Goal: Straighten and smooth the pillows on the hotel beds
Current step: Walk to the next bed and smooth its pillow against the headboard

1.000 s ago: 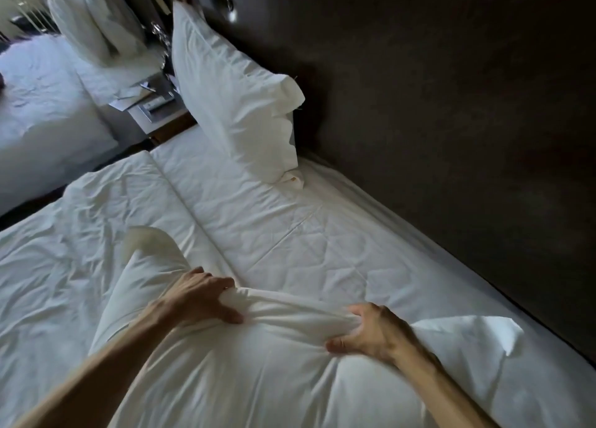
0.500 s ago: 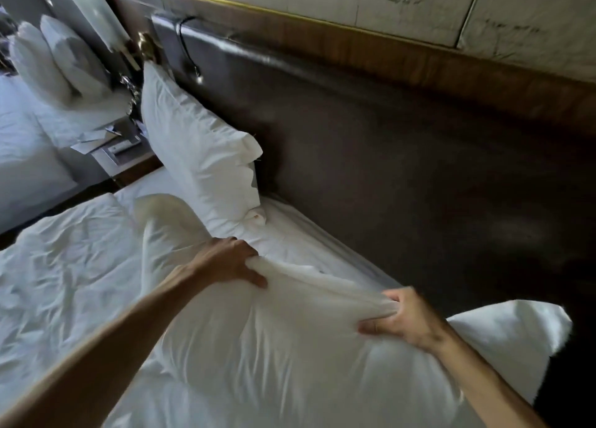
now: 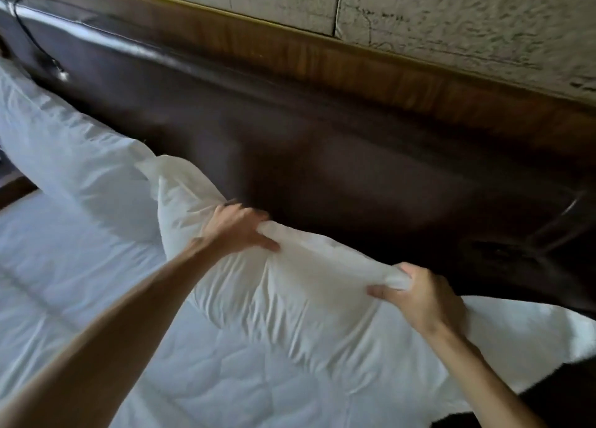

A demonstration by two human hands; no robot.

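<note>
I hold a white pillow [image 3: 290, 301] by its upper edge, lifted off the bed and close to the dark headboard. My left hand [image 3: 237, 229] pinches the edge near the pillow's left end. My right hand [image 3: 419, 298] grips a bunch of fabric further right. A second white pillow [image 3: 74, 163] leans upright against the headboard at the left, its right corner touching the held pillow. The held pillow's right corner spreads out past my right wrist.
The dark padded headboard [image 3: 322, 156] runs behind the pillows, with a wooden band and a textured wall above. A reading lamp on a thin stalk [image 3: 61, 74] hangs at its upper left. The white quilted bed sheet [image 3: 80, 282] lies below.
Both hands have lifted the pillow from flat on the bed and carried it up toward the headboard, beside the leaning pillow. My view has swung up and right.
</note>
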